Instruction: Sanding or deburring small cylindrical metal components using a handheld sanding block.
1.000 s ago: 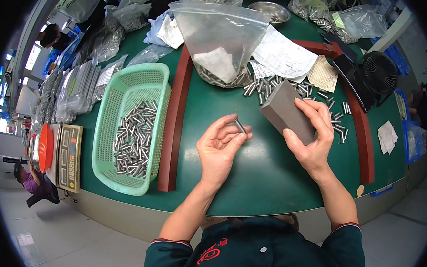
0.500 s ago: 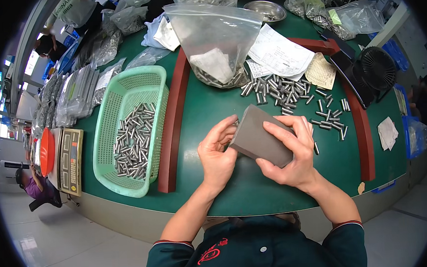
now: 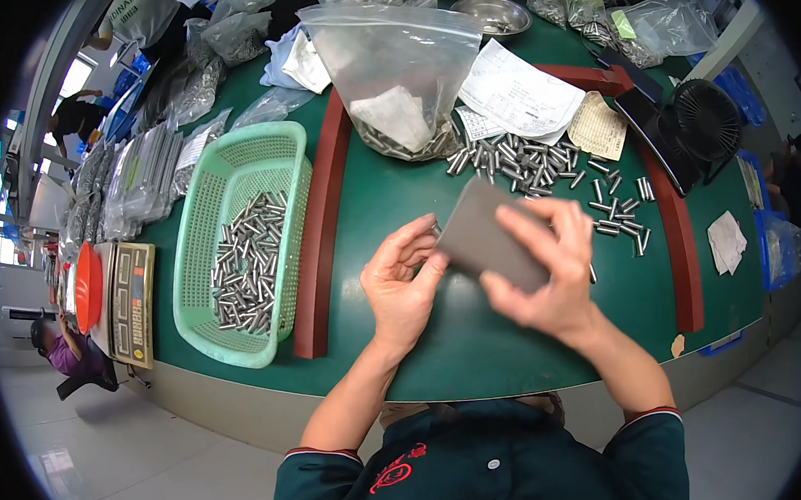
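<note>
My right hand (image 3: 560, 281), slightly blurred, grips a dark grey rectangular block (image 3: 484, 229) that looks like a sanding block. My left hand (image 3: 401, 291) is beside the block's left edge, fingers curled and thumb reaching toward it. A small metal pin (image 3: 437, 230) just shows at those fingertips; most of it is hidden. Beyond the block lies a loose pile of short metal pins (image 3: 514, 164), with more scattered to the right. To the left, a pale green plastic basket (image 3: 302, 201) contains many similar pins.
Dark red bars (image 3: 320, 255) frame the green table (image 3: 361, 197) at left, right and back. A clear bag of pins (image 3: 398, 67), papers (image 3: 512, 92) and a black fan (image 3: 704, 121) stand behind. A scale (image 3: 131, 303) is at far left. Other people are in the background.
The block has tilted a little in my right hand, and the right fingers have shifted on it. My left hand has moved slightly left. The view has shifted a little.
</note>
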### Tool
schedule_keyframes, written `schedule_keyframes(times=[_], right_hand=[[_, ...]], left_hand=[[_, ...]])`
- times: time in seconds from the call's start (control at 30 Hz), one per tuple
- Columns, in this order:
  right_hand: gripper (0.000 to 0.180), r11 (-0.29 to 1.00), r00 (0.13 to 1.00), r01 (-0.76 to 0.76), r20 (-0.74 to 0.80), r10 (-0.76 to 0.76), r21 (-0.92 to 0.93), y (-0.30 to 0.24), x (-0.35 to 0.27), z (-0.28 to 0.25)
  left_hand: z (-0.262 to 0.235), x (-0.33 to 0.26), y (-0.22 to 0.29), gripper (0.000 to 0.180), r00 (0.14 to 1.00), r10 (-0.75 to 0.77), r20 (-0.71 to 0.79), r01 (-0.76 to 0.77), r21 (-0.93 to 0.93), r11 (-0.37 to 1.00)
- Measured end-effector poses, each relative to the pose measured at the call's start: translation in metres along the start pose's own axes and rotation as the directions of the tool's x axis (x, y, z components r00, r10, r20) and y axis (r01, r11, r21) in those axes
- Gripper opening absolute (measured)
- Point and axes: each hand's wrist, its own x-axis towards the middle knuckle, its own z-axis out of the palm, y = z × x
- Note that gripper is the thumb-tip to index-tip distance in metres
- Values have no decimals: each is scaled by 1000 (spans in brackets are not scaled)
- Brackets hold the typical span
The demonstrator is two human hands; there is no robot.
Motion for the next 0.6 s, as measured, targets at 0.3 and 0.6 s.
schedule_keyframes(times=[0.3,0.6], right_hand=[[54,984,979,-169,-108,175,64,24,7,-9],[60,998,998,43,46,-46,51,-8,-3,-1]], left_hand=[[-1,8,3,40,986,-150,68,160,-174,972],[5,6,2,41,998,-53,31,52,19,998]])
